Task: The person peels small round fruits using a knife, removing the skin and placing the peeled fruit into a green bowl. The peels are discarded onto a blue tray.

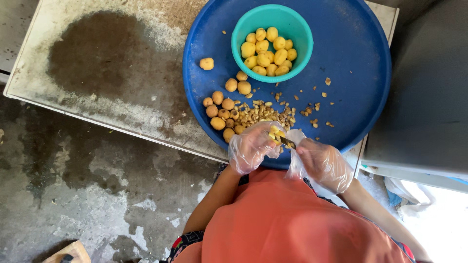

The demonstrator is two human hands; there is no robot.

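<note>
- Head view: just below the middle of the frame, the gloved left hand (252, 146) is curled around a small yellow peeled potato (275, 135).
- The gloved right hand (322, 163) grips a small knife (286, 142) whose blade touches that potato.
- Above them, a teal bowl (242, 32) of peeled potatoes sits on a blue tray (351, 53); unpeeled potatoes (222, 109) and peelings (263, 113) lie nearby.

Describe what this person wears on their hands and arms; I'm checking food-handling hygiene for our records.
Both the left hand and the right hand are covered by loose, clear, thin plastic gloves, crinkled and baggy, ending near the wrists. The forearms beyond are bare, with no long sleeves showing. An orange garment covers the upper body, with a dark patterned edge by the left elbow.
</note>
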